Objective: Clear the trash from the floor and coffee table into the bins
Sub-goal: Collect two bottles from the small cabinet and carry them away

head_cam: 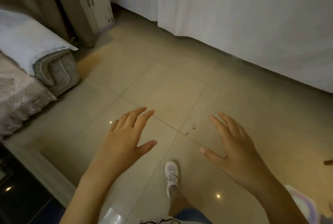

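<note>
Head camera view: both hands, the left hand (pixel 126 139) and the right hand (pixel 234 149), hang apart with fingers spread and nothing in them above the tiled floor (pixel 162 83). Small brown crumbs (pixel 191 129) lie on the tiles between the hands, beside a sofa (pixel 36 65) and white curtain (pixel 234 16); no bin shows. Such bits look light and loose, probably best pinched up singly by fingertips.
</note>
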### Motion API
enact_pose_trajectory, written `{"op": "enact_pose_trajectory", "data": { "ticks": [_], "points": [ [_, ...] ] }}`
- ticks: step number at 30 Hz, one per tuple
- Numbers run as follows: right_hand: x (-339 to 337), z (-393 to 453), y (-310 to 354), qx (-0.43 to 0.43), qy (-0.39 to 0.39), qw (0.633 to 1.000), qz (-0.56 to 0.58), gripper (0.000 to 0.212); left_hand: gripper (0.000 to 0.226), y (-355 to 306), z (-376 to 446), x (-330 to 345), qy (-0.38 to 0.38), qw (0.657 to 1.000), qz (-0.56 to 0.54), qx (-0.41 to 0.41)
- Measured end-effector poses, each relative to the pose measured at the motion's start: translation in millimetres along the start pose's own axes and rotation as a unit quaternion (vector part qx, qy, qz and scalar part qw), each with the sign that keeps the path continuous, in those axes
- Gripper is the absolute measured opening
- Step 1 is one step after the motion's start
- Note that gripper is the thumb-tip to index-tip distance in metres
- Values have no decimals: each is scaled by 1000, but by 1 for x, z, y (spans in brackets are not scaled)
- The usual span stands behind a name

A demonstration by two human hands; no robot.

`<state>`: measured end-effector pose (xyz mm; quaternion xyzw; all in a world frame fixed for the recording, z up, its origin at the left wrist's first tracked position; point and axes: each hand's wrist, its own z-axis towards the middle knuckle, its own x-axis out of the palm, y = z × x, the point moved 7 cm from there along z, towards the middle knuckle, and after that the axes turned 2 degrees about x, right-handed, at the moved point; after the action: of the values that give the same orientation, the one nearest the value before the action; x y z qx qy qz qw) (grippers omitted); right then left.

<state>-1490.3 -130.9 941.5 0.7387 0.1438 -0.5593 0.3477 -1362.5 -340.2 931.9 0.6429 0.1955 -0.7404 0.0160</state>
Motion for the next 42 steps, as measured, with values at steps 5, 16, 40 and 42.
{"op": "enact_pose_trajectory", "data": {
  "ticks": [5,16,40,42],
  "points": [
    [-4,128,-5,-30,3,999,13,81,77,45,104,11,3,1000,18,-16],
    [-17,394,39,-132,68,986,-69,81,80,181,275,-18,26,990,51,-132],
    [-18,901,191,-116,67,989,-65,82,76,511,699,-58,22,997,6,-78],
    [-12,954,198,-121,68,988,-66,81,77,537,744,-55,20,997,10,-79]
  ]
}}
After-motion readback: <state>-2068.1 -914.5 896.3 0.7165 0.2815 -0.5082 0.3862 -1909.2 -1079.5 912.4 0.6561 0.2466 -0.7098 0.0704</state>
